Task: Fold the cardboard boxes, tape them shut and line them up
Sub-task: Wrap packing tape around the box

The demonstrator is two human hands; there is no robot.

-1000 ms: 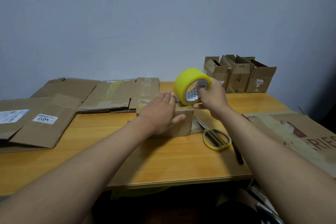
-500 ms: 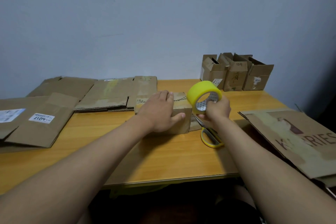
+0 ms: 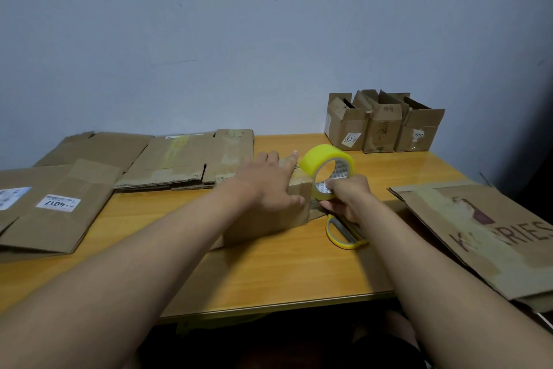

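Nearest, our left hand point(image 3: 270, 186) pressed flat, fingers straight, on the folded box point(image 3: 294, 213) at mid-surface; our right hand's point(image 3: 347, 199) fingers gripped the yellow tape roll point(image 3: 327, 169) at its end. Beyond, flattened cartons point(image 3: 185, 160) awaited folding; three boxes point(image 3: 383, 126) stood lined up, tops open, contents unseen.

The tape roll point(image 3: 324, 169) was bright yellow, its inner core white with a grey print. The scissors point(image 3: 344, 234) had yellow handles edged in grey. The boxes point(image 3: 383, 124) and flat cardboard point(image 3: 185, 159) were plain brown, some bearing white labels. The table point(image 3: 269, 273) was honey-orange wood grain, and the wall point(image 3: 269, 39) pale blue-grey.
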